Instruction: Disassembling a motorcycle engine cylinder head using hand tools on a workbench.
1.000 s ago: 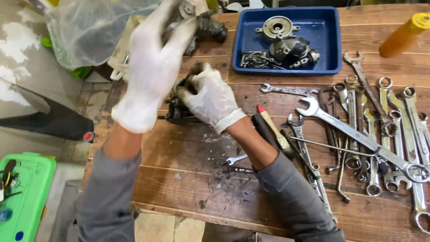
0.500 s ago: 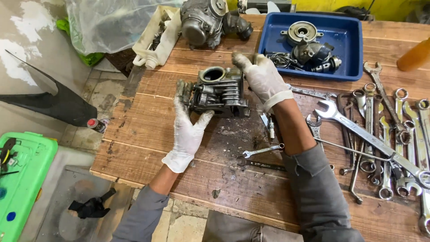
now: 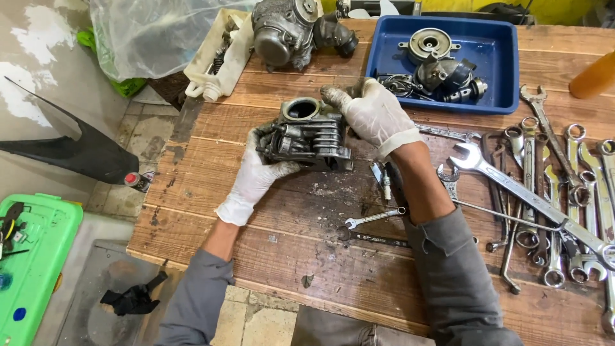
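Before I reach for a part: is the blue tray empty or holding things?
Holding things. The blue tray contains several dark metal engine parts, including a round cover, clustered toward its left and middle.

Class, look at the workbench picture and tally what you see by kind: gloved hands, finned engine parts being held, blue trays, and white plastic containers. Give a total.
Gloved hands: 2, the left hand and the right hand
Finned engine part held by both: 1
Blue tray: 1
White plastic container: 1
Total: 5
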